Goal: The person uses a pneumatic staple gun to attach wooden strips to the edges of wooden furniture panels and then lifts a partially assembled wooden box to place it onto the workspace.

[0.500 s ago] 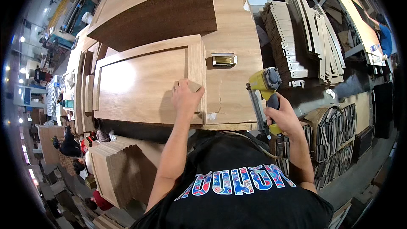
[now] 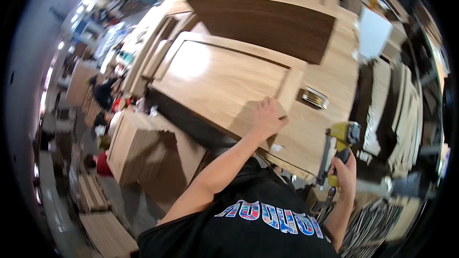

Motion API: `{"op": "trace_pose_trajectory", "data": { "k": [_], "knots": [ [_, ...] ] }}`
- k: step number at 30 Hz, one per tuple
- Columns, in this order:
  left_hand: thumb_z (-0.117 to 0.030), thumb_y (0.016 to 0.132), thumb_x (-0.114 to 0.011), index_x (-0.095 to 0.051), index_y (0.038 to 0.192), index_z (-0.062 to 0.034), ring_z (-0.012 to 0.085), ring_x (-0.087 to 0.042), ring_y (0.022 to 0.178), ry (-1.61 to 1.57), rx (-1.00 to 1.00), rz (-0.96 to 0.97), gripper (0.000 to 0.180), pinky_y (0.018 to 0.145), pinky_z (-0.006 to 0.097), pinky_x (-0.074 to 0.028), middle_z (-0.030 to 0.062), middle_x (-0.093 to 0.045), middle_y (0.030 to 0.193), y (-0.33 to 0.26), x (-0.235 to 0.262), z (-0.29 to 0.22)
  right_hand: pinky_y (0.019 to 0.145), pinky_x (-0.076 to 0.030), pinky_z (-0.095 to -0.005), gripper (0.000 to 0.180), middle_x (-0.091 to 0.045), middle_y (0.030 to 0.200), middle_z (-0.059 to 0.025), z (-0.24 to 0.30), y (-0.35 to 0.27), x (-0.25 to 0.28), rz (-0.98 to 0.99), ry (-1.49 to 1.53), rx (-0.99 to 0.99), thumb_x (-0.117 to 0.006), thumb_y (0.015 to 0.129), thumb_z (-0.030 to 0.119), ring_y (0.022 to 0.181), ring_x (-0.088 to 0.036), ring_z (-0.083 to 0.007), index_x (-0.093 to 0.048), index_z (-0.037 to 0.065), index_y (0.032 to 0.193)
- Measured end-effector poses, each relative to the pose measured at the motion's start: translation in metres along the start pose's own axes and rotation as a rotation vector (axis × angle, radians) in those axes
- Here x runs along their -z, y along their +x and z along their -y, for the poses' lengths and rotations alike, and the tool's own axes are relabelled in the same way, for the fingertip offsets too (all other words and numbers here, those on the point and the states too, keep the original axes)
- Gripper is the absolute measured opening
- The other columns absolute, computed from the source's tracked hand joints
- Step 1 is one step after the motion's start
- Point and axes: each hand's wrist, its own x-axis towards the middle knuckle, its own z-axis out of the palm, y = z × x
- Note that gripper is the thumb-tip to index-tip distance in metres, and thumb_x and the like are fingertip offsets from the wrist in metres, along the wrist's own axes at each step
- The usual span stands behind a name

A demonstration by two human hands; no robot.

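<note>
Left hand (image 2: 266, 119) pinches a wooden block (image 2: 282, 111) on the near right of a panel (image 2: 224, 74); right hand (image 2: 346, 169) grips a nail gun (image 2: 339, 136), right; farther, a metal tray (image 2: 324, 102) holds perhaps brass staples (image 2: 314, 98)

- Nail gun (image 2: 340, 133): yellow body, black grip
- Framed panel (image 2: 224, 79): pale tan wood grain, dark line inside its frame
- Tabletop (image 2: 313, 131): light tan
- Upright board (image 2: 267, 27): dark brown
- Small metal piece (image 2: 315, 98): gold, silvery edges
- Shirt (image 2: 229, 237): black; white-edged lettering, red-and-blue patterned
</note>
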Motion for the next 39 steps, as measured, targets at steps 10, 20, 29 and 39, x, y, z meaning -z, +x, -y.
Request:
{"op": "trace_pose_trajectory", "data": {
  "k": [10,20,29,39],
  "knots": [
    [-0.037,0.099,-0.082,-0.071,0.140,-0.0097,0.0380,-0.064,0.133,-0.233,-0.018,-0.157,0.050,0.114,0.053,-0.052,0.0121,-0.068,0.138,-0.045,0.041,0.130,0.095,-0.058,-0.0642,0.077,-0.077,0.115,-0.0357,-0.057,0.080,-0.067,-0.373,-1.045,0.127,-0.067,0.096,0.017,0.109,-0.075,-0.0564,-0.041,0.002,0.167],
    [-0.031,0.091,-0.083,-0.077,0.127,-0.0125,0.0398,-0.067,0.124,0.048,0.142,-0.682,0.041,0.109,0.052,-0.054,0.0153,-0.071,0.132,0.032,0.207,0.436,0.109,-0.055,-0.0553,0.105,-0.063,0.149,-0.0411,-0.161,0.119,-0.149,-0.540,-1.019,0.165,-0.071,0.100,0.020,0.131,-0.067,-0.0543,-0.006,0.004,0.181],
    [-0.036,0.100,-0.080,-0.070,0.135,-0.0064,0.0423,-0.065,0.137,0.171,0.585,-0.474,0.047,0.114,0.054,-0.055,0.0221,-0.069,0.144,0.164,0.326,0.815,0.121,-0.049,-0.0470,0.080,-0.055,0.164,-0.0261,-0.201,0.133,-0.128,-0.971,-0.278,0.220,-0.069,0.113,0.031,0.144,-0.058,-0.0416,-0.029,0.005,0.177],
    [-0.026,0.082,-0.092,-0.082,0.108,-0.0115,0.0362,-0.072,0.126,-0.177,0.528,-0.572,0.032,0.106,0.049,-0.059,0.0167,-0.077,0.130,0.173,0.298,0.878,0.095,-0.057,-0.0417,0.077,-0.065,0.122,-0.0149,-0.102,0.058,-0.121,-1.254,-0.542,0.340,-0.065,0.112,0.009,0.104,-0.066,-0.0276,-0.026,0.005,0.177]
  ]
}}
